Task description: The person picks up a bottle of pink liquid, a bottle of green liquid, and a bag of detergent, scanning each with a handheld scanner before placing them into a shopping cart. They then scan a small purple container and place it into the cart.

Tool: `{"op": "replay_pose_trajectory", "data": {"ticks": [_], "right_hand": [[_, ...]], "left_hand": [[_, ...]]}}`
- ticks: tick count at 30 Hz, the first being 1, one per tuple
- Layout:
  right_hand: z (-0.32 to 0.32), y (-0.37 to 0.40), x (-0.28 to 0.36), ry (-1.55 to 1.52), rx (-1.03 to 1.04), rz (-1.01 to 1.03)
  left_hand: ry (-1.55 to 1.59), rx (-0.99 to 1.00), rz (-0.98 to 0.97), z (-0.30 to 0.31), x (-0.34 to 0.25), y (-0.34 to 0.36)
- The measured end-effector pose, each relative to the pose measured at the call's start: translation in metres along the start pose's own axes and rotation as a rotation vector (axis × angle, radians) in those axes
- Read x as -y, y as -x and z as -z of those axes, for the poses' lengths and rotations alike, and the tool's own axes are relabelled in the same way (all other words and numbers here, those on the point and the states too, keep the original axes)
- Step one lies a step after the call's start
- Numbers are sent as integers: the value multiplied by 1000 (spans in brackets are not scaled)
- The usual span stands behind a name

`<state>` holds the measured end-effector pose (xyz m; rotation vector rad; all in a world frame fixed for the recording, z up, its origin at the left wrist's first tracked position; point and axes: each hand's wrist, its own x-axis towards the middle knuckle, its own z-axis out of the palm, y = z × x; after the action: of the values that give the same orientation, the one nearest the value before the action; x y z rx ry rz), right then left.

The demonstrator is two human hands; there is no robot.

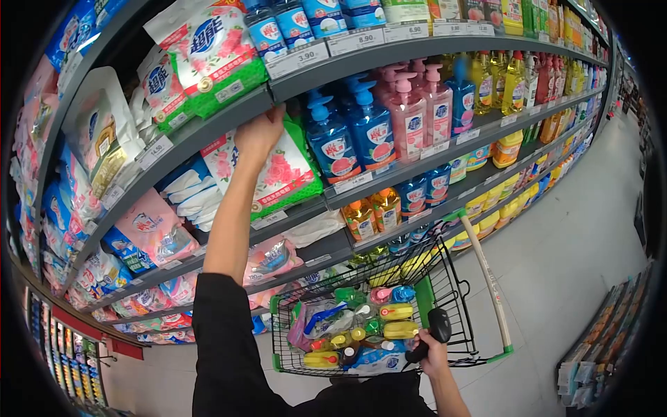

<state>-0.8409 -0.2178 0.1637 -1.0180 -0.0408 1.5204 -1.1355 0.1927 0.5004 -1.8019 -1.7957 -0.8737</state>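
My left hand (pixel 260 135) reaches onto the middle shelf, its fingers closed at the top of a green-and-white bag of washing powder (pixel 288 174) with pink flowers. The fingertips are partly hidden against the bag and under the shelf above. Low on the right, my right hand (pixel 432 353) is wrapped around a black handheld barcode scanner (pixel 439 325), held over the near right side of a wire shopping cart (pixel 464 306). Yellow bottles (pixel 397 311), a blue-and-white pack (pixel 379 359) and several other bottles and packets lie in the cart.
Blue pump bottles (pixel 332 142) and pink pump bottles (pixel 406 115) stand right of the bag. More powder bags (pixel 208 52) sit on the shelf above, over price tags (pixel 297 61). Grey floor (pixel 556 236) runs beside the cart's handle (pixel 490 278). Another stocked rack (pixel 604 340) stands at lower right.
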Motion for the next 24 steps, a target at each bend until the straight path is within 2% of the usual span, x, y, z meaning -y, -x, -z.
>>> {"op": "replay_pose_trajectory", "data": {"ticks": [2,4,6,10,12,16,20,22,24], "right_hand": [[-2,3,-8,-50,-17,-5],[-6,9,-12,-75,-26,-27],[2,8,-16,-82,-32,-52],[14,6,-12,-93,10,-76],[24,-1,-4,-90,-9,-103],[34,-16,16,-122,-12,-121],[34,-21,26,-78,-36,-127],[30,-19,24,-60,-5,-126],[24,-13,23,-98,12,-160]], "left_hand": [[-5,-139,-59,-8,-3,-13],[-22,-110,-43,-18,0,-16],[-160,31,14,-30,8,-12],[-178,125,-51,-9,3,13],[-99,83,-166,-8,10,29],[-151,48,-165,15,3,79],[-90,68,-205,14,26,136],[-10,-66,-256,14,24,157],[12,-95,-242,14,23,165]]}}
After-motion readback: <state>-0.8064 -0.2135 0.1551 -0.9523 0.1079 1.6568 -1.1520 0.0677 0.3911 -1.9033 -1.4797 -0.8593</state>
